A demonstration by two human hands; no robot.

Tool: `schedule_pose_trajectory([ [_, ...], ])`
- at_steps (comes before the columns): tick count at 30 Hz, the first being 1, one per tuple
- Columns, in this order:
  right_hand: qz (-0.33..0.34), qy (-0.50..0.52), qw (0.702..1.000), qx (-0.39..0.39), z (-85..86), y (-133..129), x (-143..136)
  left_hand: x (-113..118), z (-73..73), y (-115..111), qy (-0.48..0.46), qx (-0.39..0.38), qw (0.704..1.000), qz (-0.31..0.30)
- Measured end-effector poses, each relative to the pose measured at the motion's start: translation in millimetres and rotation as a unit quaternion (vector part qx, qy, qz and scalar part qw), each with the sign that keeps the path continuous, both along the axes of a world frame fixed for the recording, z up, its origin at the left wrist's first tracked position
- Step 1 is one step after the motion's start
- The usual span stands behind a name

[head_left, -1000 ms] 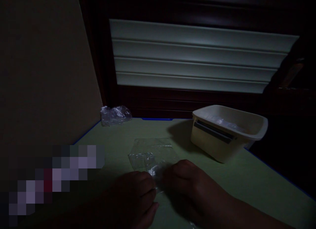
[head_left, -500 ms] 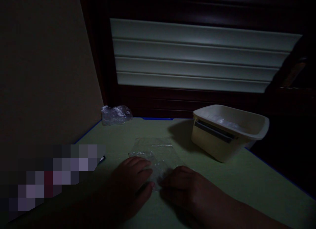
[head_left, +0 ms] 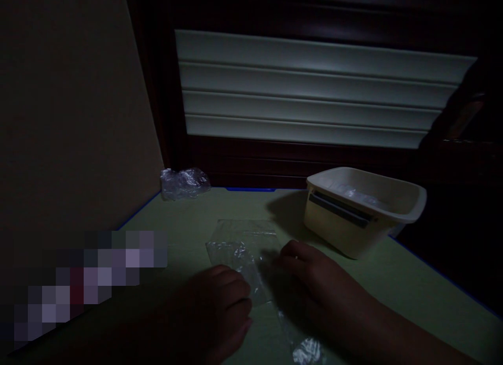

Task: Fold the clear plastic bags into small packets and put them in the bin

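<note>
Thin clear plastic bags (head_left: 257, 286) lie partly over one another on the green tabletop in front of me, one of them crinkled and shiny. My left hand (head_left: 228, 312) is at the lower left of these bags, its fingers curled and close together. What lies under those fingers is hidden. At the right side of the bags, my right hand (head_left: 308, 276) is closed in a pinch at the plastic, its fingertips in shadow. Below my right wrist a shiny crumpled piece of clear plastic (head_left: 308, 350) shows, partly cut off by the frame's edge.
A cream plastic bin (head_left: 334, 223) with clear plastic inside stands at the right back of the green table (head_left: 188, 223). Crumpled clear plastic (head_left: 184, 184) sits in the far left corner. A wall and a dark-framed slatted panel (head_left: 314, 92) border the table; a blurred-out area covers the left.
My right hand has moved up and to the right. My left hand has drawn slightly down, its fingers closer together. Shiny plastic now shows beneath my right wrist.
</note>
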State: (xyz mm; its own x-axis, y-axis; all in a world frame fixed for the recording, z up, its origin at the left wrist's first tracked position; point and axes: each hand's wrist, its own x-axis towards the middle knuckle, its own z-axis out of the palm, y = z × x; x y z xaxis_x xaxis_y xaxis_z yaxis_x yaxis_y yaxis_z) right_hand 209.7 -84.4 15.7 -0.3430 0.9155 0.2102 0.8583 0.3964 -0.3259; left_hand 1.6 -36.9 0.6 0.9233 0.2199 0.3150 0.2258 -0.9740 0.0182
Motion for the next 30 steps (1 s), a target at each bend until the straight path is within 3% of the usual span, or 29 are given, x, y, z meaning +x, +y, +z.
schedule_pose_trajectory([
  [4, 0.008, -0.030, 0.999, -0.016, -5.6, 3, -1, -1, -1.7, 0, -0.023, -0.011, 0.999, 0.023],
  [9, 0.046, 0.029, 0.998, -0.037, -5.9, -1, -7, -2, -2.6, 0, -0.056, 0.000, 0.998, 0.027],
  [14, 0.069, 0.079, 0.992, -0.069, 8.4, -6, -6, -2, 0.0, 1, -0.006, 0.009, 1.000, -0.002],
  [18, 0.128, 0.128, 0.972, -0.148, 23.3, -12, -5, -1, 0.1, 1, 0.004, 0.016, 1.000, -0.014],
  [21, 0.151, 0.089, 0.968, -0.177, 24.5, -13, -5, -1, -0.6, -1, 0.000, 0.011, 1.000, -0.002],
  [25, 0.162, 0.042, 0.976, -0.140, 16.8, -10, -8, -2, -2.2, -1, -0.019, -0.010, 1.000, -0.007],
  [30, 0.123, 0.026, 0.983, -0.135, 14.4, -9, -14, -2, -2.7, -1, -0.048, -0.023, 0.999, -0.002],
])
